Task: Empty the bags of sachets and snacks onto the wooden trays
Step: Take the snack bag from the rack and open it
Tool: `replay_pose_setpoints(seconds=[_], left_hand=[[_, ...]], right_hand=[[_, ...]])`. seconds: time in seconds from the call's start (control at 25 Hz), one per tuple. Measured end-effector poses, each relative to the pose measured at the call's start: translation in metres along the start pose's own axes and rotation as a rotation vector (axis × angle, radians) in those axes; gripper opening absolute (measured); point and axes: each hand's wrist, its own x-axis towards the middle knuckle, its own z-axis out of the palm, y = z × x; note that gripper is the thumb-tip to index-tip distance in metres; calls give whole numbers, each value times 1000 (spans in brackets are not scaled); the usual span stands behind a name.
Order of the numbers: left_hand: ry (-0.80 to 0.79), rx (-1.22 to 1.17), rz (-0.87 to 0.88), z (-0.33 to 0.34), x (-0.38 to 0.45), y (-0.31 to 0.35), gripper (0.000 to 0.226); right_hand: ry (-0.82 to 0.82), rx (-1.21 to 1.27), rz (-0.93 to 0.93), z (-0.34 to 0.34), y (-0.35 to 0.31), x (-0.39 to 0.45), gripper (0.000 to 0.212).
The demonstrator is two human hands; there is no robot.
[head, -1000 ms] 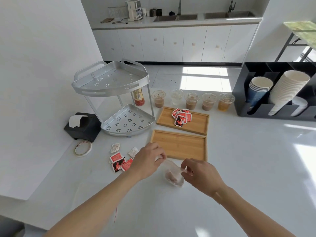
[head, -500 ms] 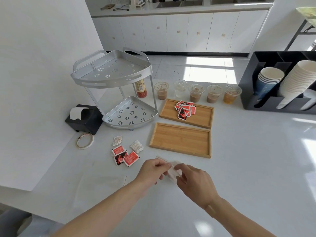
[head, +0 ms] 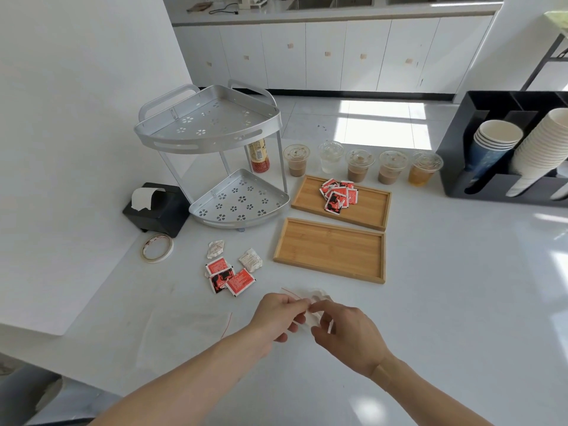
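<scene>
My left hand (head: 278,318) and my right hand (head: 347,335) both pinch a small clear plastic bag (head: 310,298) just above the white counter, near its front. Most of the bag is hidden between my fingers. Behind it lies a bare wooden tray (head: 329,250). The farther wooden tray (head: 368,210) carries a pile of red sachets (head: 338,195). Loose red sachets (head: 229,279) and two crumpled white packets (head: 250,259) lie on the counter left of the near tray. An emptied flat clear bag (head: 184,330) with a red strip rests left of my left forearm.
A two-tier metal corner rack (head: 215,149) stands at back left with a bottle (head: 259,155) behind it. Several lidded drink cups (head: 358,164) line up behind the trays. A black cup holder (head: 507,149) sits at right, a black tissue box (head: 156,207) and tape roll (head: 157,248) at left.
Both hands have drawn the small bag back toward me, away from the near tray, and closer together. The view has tilted down.
</scene>
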Motion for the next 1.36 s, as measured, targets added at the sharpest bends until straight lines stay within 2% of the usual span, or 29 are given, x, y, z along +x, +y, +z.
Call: replay_pose_setpoints(seconds=[0.16,0.36,0.52,0.6,0.8,0.96,1.24,1.36], left_hand=[[-14,11,39,1,2,-5,20],[-38,31,52,6,2,-9,14],[-12,-13,-20,5,0,-13,26],[-13,-16,-50,3,-1,-15,31],[-23,-73,-32,0,0,-16,19],[-44,-120,-27,-2,-1,-17,24],[-93,-111,20,-7,0,-20,14],[-133,-107,38,-11,-2,-22,11]], right_hand=[[-17,209,105,-1,1,5,22],[-44,346,198,0,4,12,9],[-69,486,269,3,4,12,11],[-72,496,259,6,3,11,12],[-48,513,222,6,2,11,17],[-45,450,184,7,2,9,14],[-110,632,253,-5,0,11,16],[-175,683,298,-10,2,14,9]])
